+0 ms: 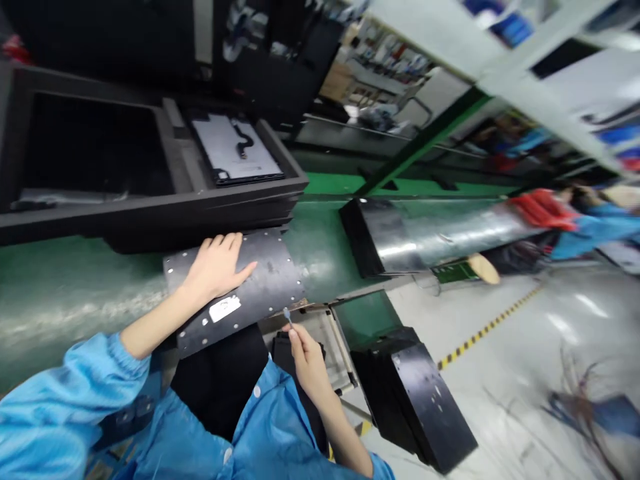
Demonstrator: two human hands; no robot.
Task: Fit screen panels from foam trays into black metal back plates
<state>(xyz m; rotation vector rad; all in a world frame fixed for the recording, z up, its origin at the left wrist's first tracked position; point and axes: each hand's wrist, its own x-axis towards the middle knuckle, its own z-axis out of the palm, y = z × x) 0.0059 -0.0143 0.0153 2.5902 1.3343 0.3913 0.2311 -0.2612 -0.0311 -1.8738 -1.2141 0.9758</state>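
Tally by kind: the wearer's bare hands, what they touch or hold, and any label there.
Bare hands (left hand, right hand): 2
Flat black rectangular panel with pale dots: 1
Thin tool with grey-blue tip: 1
White rectangular label on the panel: 1
Total: 5

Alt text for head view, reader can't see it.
A person's left hand rests on a dark panel on a green bench; the right hand holds a small thin item near the panel's edge. Behind is a black tray; stacked dark plates are at right.
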